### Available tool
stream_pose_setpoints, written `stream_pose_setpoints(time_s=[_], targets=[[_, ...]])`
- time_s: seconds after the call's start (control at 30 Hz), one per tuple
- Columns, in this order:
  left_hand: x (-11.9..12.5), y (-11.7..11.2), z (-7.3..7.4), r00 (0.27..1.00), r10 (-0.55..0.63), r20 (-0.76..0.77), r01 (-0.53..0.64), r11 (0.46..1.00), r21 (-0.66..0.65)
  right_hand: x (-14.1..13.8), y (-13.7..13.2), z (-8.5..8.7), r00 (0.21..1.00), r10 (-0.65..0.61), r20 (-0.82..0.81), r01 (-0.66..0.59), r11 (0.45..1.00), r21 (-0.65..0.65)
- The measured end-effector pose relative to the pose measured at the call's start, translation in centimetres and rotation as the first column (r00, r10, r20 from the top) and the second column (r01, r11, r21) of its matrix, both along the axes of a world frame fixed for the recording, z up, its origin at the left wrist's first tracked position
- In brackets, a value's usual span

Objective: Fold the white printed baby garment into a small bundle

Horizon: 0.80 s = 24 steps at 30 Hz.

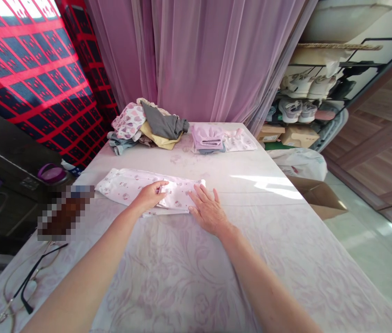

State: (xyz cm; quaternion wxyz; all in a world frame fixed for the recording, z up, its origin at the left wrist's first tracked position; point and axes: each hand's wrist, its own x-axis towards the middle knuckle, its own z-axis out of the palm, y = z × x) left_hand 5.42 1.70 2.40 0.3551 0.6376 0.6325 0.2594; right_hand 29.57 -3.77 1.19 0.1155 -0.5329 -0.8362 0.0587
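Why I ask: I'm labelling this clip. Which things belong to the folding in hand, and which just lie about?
In hand: printed garment, left hand, right hand, unfolded clothes pile, folded stack.
Lying about: glasses, shoes, cardboard box, purple lid.

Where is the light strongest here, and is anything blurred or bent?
Head view: sun glare on the table right of the garment; a pixelated block hides something at left; rack and floor lines tilt and bend at right.

One table (196,277). Two hands: one left hand (149,196), one right hand (208,210). One spotted garment (123,185). One heap of loose clothes (147,127), one folded stack (208,138), one pair of glasses (26,286).
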Motion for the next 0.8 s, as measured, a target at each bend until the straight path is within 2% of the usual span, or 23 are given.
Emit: stream_pose_setpoints(time_s=[0.1,0.2,0.27,0.33,0.43,0.57,0.63,0.73,0.8], targets=[[0.1,-0.3,0.5,0.994,0.007,-0.11,-0.008,1.0,-0.008,-0.1,-0.2,-0.4,1.0,-0.016,0.018,0.016,1.0,-0.025],[1.3,-1.1,1.2,0.93,0.049,-0.365,0.008,0.988,0.152,-0.3,-0.3,-0.8,0.999,-0.029,0.018,0.03,0.998,-0.053],[2.6,-1.8,1.3,0.867,0.046,-0.497,0.123,0.945,0.302,-0.3,-0.3,-1.0,1.0,-0.027,0.007,0.028,0.997,-0.065],[4.0,-2.4,1.0,0.823,-0.039,-0.567,0.297,0.88,0.37,-0.2,-0.2,-1.0,1.0,-0.025,-0.019,0.023,0.998,-0.065],[5.6,-2.8,0.0,0.776,-0.172,-0.608,0.446,0.83,0.335,0.8,0.9,-0.7,0.992,-0.049,-0.115,0.048,0.999,-0.015],[7.2,-2.7,-1.0,0.768,-0.217,-0.602,0.448,0.854,0.265,2.6,4.6,0.1,0.947,-0.172,-0.272,0.184,0.983,0.02],[8.1,-2.6,-1.2,0.767,-0.24,-0.595,0.452,0.86,0.237,3.2,6.9,0.6,0.937,-0.186,-0.295,0.173,0.983,-0.069],[9.3,-2.4,-1.3,0.762,-0.247,-0.598,0.451,0.866,0.217,3.4,9.4,1.2,0.945,-0.149,-0.292,0.087,0.973,-0.215],[9.8,-2.4,-1.6,0.757,-0.237,-0.609,0.434,0.879,0.197,3.3,10.4,1.5,0.953,-0.132,-0.273,0.061,0.965,-0.254]])
